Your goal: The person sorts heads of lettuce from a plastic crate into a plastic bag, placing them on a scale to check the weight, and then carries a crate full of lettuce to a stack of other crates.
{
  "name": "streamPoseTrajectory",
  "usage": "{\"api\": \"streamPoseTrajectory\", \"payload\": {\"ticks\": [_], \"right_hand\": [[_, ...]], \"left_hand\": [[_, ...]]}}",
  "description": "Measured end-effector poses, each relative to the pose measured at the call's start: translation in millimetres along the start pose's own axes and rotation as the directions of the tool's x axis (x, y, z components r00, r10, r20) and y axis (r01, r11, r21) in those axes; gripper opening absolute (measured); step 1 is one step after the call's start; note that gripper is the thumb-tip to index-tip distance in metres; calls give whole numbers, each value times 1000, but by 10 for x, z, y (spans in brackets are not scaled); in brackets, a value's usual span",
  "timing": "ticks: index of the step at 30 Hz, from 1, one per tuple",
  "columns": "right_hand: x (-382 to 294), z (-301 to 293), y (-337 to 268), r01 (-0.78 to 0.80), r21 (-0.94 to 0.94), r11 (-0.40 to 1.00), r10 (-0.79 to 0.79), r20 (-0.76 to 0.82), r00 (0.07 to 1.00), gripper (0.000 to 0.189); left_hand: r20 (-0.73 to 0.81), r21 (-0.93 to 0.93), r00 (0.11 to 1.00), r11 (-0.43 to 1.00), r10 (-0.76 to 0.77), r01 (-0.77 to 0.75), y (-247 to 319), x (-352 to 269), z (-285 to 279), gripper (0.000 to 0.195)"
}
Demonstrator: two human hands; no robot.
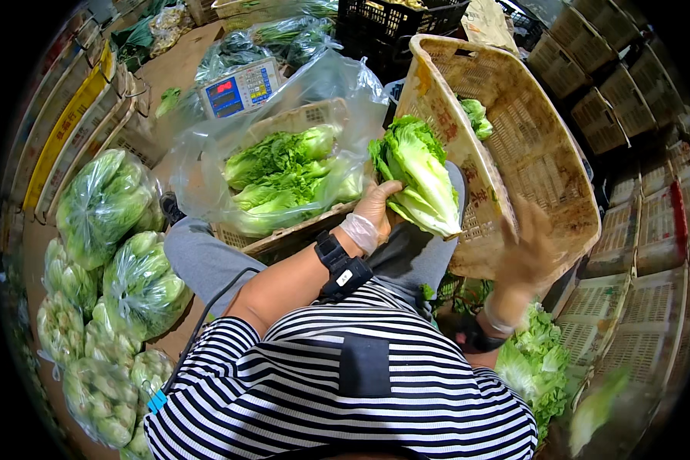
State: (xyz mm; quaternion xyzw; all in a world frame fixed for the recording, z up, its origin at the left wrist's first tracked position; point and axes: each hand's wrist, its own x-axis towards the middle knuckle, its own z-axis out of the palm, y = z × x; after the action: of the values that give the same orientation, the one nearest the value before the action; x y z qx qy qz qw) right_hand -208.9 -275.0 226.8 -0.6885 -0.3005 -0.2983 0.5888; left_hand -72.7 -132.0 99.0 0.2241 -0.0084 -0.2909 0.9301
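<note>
My left hand (pixel 376 215), in a thin clear glove, grips a head of romaine lettuce (pixel 428 178) near its base, leaves pointing away from me. To its left, several lettuce heads (pixel 287 172) lie in a clear plastic bag (pixel 201 161) that lines a low plastic crate (pixel 290 236). My right hand (pixel 520 247) is blurred, with its fingers spread and nothing in them. It is by the near edge of a tilted, stained crate (pixel 540 144), in which one lettuce head (pixel 476 118) shows. A blurred loose leaf (pixel 598 411) appears at the lower right.
A digital scale (pixel 241 89) with a lit display stands beyond the bag. Tied bags of lettuce (pixel 144 287) are piled at my left. Loose lettuce (pixel 535 356) lies at my right. Stacked crates (pixel 592 310) line the right side; more crates (pixel 75 121) stand at left.
</note>
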Motion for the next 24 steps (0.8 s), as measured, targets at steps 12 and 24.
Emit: {"api": "streamPoseTrajectory", "payload": {"ticks": [12,24], "right_hand": [[-504,-84,813,-466,559,686,728,-540,423,51],[-374,143,709,-431,-654,622,240,-365,900,45]], "left_hand": [[121,764,967,601,222,-234,659,-284,86,85],[77,-54,994,995,-76,80,403,-192,-207,55]]}}
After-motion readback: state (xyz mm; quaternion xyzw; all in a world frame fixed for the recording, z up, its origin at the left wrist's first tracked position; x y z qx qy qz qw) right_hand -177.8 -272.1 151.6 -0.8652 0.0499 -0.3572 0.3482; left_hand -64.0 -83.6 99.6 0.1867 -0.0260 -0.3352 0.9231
